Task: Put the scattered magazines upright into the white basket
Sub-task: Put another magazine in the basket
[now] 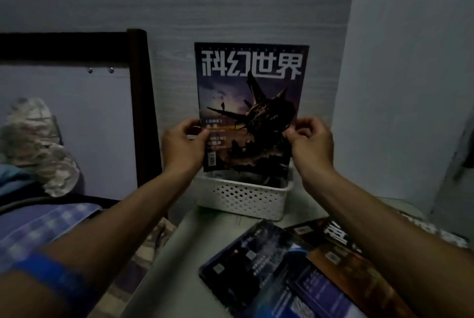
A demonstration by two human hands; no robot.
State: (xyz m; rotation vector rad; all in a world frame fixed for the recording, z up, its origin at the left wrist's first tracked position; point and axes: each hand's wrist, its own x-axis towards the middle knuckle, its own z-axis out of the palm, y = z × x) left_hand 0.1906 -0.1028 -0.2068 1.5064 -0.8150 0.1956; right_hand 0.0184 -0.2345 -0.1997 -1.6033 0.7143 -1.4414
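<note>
- On the far left sits a bed (38, 225) with a checked blue cover and a camouflage-patterned bundle (38, 143) on it; neither has any part in the job.
- The left hand (183, 144) pinches the left edge of the held magazine (250, 102), thumb on the cover and fingers curled behind it.
- The magazine stands upright, cover towards the wearer, its lower edge just over the rim of the white basket (243, 198) and not clearly seated inside. Something dark already stands in the basket, too dim to identify.
- It looks light and thin: a glossy, flexible booklet, likely to sag or curl if held by one corner and to slip between dry fingers. Taking it at both side edges near mid-height, as here, keeps it flat and steers the bottom edge down.
- The right hand (309, 140) pinches the right edge the same way, thumb in front.
- The perforated basket sits at the back of the table (179, 266), against the wall.
- Further right and nearer, the loose magazines (295, 266) lie flat and overlapping; sliding one to the table edge would probably let fingers get under it.
</note>
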